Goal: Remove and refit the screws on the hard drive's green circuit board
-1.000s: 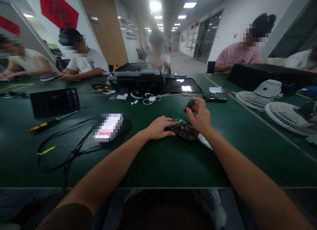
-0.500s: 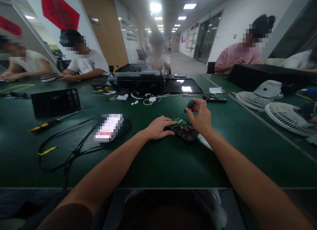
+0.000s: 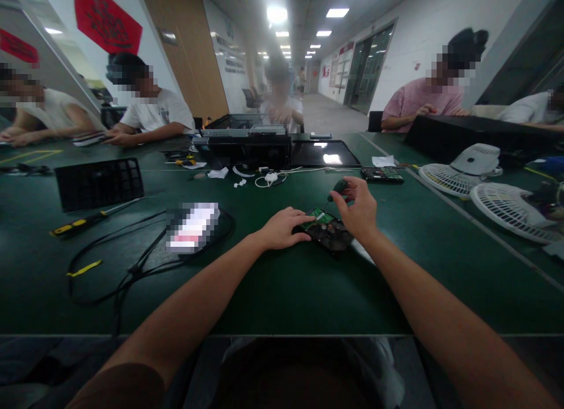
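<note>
Just right of centre in the head view, the left hand (image 3: 286,228) lies with thumb and index parted, touching a black circuit-board unit (image 3: 329,235); the right hand (image 3: 360,208), bent above it, pinches a dark screwdriver (image 3: 338,190). Green table (image 3: 282,291), lit corridor (image 3: 324,109) beyond; hands and unit have barely shifted since half a second ago

hazy ceiling lights (image 3: 277,13) leave the green table (image 3: 273,291) dim, with glare on a black panel (image 3: 308,153).

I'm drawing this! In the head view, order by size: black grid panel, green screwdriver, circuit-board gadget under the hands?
1. Black grid panel
2. Circuit-board gadget
3. Green screwdriver, partly hidden
</note>
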### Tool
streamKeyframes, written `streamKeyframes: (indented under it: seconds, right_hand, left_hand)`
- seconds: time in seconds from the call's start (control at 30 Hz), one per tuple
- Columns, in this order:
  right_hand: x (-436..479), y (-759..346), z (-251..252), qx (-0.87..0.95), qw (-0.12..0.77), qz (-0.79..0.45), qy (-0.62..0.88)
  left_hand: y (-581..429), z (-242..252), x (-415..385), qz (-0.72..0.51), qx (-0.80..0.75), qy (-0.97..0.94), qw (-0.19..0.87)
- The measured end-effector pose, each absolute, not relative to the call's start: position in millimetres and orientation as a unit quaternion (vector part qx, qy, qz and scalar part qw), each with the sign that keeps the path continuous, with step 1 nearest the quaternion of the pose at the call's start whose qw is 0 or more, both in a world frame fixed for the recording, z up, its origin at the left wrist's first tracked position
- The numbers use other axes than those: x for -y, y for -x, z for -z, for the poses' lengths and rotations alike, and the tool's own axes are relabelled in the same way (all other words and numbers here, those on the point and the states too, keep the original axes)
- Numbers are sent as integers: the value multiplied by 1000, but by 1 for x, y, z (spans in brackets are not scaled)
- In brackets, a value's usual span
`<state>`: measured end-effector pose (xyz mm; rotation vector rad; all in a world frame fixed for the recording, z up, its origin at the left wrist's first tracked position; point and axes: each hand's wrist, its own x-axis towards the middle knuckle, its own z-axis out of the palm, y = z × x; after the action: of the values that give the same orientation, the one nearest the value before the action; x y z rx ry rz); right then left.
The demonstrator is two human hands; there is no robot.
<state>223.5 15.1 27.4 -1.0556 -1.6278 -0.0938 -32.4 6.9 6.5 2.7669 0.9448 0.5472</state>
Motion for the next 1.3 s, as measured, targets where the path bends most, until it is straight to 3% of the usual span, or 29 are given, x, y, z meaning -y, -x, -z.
streamKeyframes:
  seconds: [1.3]
  right_hand:
    - [-14, -220, -24, 713, 564, 64, 412]
  left_hand:
    - [32, -7, -6, -177, -319, -928, 77]
